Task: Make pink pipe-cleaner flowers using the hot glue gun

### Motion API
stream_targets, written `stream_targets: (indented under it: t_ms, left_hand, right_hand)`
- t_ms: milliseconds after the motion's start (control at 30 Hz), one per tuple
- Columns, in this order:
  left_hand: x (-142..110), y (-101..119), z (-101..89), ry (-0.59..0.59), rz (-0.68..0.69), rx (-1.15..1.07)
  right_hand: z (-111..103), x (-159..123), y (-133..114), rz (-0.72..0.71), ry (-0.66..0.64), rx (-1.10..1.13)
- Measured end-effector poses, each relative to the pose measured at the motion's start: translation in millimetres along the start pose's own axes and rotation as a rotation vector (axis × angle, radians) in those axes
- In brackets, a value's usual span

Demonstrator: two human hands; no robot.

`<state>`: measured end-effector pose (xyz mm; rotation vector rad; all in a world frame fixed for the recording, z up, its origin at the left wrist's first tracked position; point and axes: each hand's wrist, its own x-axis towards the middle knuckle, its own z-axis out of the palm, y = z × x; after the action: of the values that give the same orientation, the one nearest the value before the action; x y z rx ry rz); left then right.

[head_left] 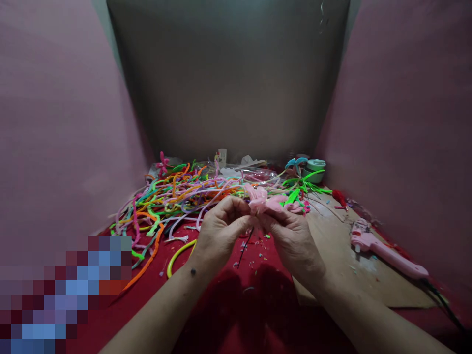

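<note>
Both hands meet in the middle of the head view around a pink pipe cleaner flower (262, 197). My left hand (229, 216) pinches its base from the left, thumb against fingers. From the other side my right hand (291, 233) grips the petals and base between thumb and fingers. A thin dark stem (244, 250) hangs below the flower, angled down to the left. The exact contact points at the base are hidden behind the fingertips.
A tangled heap of coloured pipe cleaners (184, 191) spreads behind and left. On the right a pink glue gun (387, 253) lies on a brown board (332, 236). A lidded jar (314, 170) stands at the back right. Scraps dot the red cloth (221, 314).
</note>
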<state>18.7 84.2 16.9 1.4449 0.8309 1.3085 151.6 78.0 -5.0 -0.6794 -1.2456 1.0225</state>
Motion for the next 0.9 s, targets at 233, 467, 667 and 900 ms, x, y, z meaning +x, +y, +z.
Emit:
stream_targets:
  t_ms: [233, 467, 667, 900]
  left_hand:
    - [-2.1, -6.1, 1.7, -0.026, 0.104, 0.176]
    - [-1.5, -7.0, -0.4, -0.071, 0.26, 0.215]
    - [1.0, -8.5, -3.6, -0.086, 0.334, 0.189]
    - [0.4, -6.0, -1.2, -0.052, 0.063, -0.056]
  right_hand:
    - [-1.3, -2.7, 7.1, -0.065, -0.043, -0.018]
    - [-5.1, -4.9, 5.3, -0.107, -0.06, -0.115]
    - [-9.1, -7.5, 0.5, -0.167, -0.083, -0.194]
    - [-13.5, -5.4, -3.2, -0.256, -0.17, -0.22]
